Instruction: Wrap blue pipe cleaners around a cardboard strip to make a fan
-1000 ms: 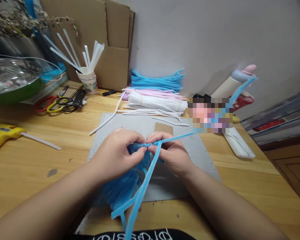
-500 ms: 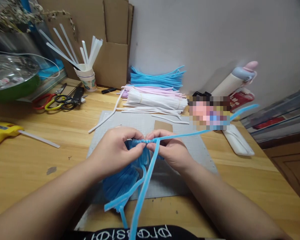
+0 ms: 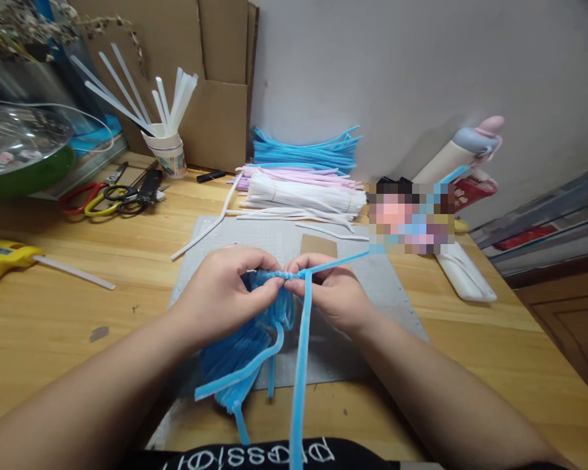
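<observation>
Over the grey cutting mat, my left hand pinches the edge of a blue piece made of pipe cleaners. Its lower part fans out beneath that hand. Right beside it, my right hand pinches the twisted end of the same row, fingertips almost touching the left ones. From this pinch one long blue pipe cleaner hangs toward my body, and another strand stretches up to the right. A further loose end curves down to the left. The fingers hide part of the twist.
Bundles of blue and white pipe cleaners lie at the back. A paper cup holds white glue sticks. Scissors and a yellow glue gun are at the left. A bottle stands at the back right.
The hanging strand has swung right at its lower end, and the right-hand strand now bends more steeply upward. Both hands keep their pinch in nearly the same place.
</observation>
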`<state>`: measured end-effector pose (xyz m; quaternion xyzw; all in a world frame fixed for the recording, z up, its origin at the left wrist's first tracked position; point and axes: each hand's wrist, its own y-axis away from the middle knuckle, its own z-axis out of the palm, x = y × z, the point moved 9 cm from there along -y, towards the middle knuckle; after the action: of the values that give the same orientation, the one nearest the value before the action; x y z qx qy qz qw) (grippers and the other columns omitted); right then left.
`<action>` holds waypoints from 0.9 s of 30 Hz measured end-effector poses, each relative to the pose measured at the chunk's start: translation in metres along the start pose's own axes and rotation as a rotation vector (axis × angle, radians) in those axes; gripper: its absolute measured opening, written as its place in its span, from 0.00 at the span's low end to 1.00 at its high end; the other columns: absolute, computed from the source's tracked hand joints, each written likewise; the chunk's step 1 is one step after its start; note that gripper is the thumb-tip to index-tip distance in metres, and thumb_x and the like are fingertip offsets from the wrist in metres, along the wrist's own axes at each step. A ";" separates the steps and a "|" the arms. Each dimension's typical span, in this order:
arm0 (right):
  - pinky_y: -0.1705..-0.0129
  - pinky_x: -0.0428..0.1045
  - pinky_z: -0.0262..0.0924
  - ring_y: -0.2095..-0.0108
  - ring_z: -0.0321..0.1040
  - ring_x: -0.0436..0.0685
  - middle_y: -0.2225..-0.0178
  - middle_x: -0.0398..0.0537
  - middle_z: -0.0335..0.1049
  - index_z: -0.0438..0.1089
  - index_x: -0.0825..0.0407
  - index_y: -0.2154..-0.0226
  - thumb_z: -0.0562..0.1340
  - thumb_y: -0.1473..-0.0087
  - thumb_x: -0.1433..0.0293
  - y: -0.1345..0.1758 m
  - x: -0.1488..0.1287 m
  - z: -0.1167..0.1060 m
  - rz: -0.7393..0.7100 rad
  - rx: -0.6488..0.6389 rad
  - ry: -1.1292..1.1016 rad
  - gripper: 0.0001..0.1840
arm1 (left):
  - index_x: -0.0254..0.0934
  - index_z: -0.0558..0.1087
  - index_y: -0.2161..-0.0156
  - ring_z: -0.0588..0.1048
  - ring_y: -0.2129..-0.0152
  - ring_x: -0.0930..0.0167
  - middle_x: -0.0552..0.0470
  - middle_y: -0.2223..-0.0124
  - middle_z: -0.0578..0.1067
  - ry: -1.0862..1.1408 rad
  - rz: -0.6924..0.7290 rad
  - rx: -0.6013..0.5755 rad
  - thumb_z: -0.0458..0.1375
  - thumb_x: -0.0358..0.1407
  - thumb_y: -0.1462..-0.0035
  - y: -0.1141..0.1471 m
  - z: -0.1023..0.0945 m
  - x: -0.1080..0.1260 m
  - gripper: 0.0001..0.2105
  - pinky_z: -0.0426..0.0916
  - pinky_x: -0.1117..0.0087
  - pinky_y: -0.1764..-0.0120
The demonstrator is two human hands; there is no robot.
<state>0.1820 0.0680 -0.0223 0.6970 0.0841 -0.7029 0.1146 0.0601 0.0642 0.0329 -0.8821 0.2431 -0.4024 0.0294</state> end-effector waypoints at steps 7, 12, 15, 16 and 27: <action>0.68 0.47 0.61 0.72 0.65 0.49 0.71 0.42 0.69 0.71 0.50 0.66 0.67 0.53 0.64 -0.003 0.003 0.004 -0.014 -0.085 -0.211 0.11 | 0.37 0.74 0.69 0.71 0.76 0.74 0.56 0.73 0.75 0.004 -0.045 0.015 0.57 0.35 0.47 -0.002 -0.005 -0.005 0.05 0.63 0.74 0.72; 0.65 0.47 0.61 0.70 0.65 0.50 0.71 0.42 0.69 0.72 0.50 0.66 0.67 0.53 0.66 -0.005 0.010 0.003 -0.042 -0.046 -0.293 0.10 | 0.39 0.74 0.65 0.73 0.71 0.73 0.57 0.68 0.77 0.022 0.007 0.030 0.57 0.35 0.46 -0.002 -0.008 -0.001 0.05 0.65 0.74 0.68; 0.65 0.47 0.61 0.68 0.65 0.50 0.69 0.43 0.69 0.71 0.50 0.66 0.67 0.52 0.66 -0.004 0.008 0.005 -0.048 -0.046 -0.253 0.09 | 0.39 0.74 0.66 0.73 0.70 0.74 0.57 0.68 0.77 -0.002 0.048 0.031 0.57 0.34 0.46 -0.002 -0.007 0.003 0.04 0.65 0.74 0.66; 0.65 0.46 0.60 0.68 0.65 0.50 0.68 0.43 0.69 0.71 0.51 0.67 0.66 0.52 0.66 -0.003 0.006 0.005 -0.056 -0.050 -0.218 0.08 | 0.39 0.74 0.67 0.73 0.71 0.75 0.58 0.69 0.77 -0.013 0.051 0.030 0.58 0.33 0.46 -0.002 -0.007 0.004 0.03 0.64 0.74 0.66; 0.69 0.44 0.59 0.71 0.64 0.48 0.70 0.42 0.67 0.69 0.51 0.67 0.67 0.52 0.69 -0.001 0.002 0.007 -0.060 -0.051 -0.195 0.09 | 0.39 0.75 0.67 0.73 0.72 0.75 0.58 0.70 0.77 -0.016 0.028 0.026 0.59 0.34 0.48 -0.002 -0.005 0.003 0.03 0.63 0.74 0.69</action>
<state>0.1750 0.0666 -0.0243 0.6193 0.1114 -0.7680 0.1191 0.0592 0.0652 0.0385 -0.8814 0.2497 -0.3981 0.0484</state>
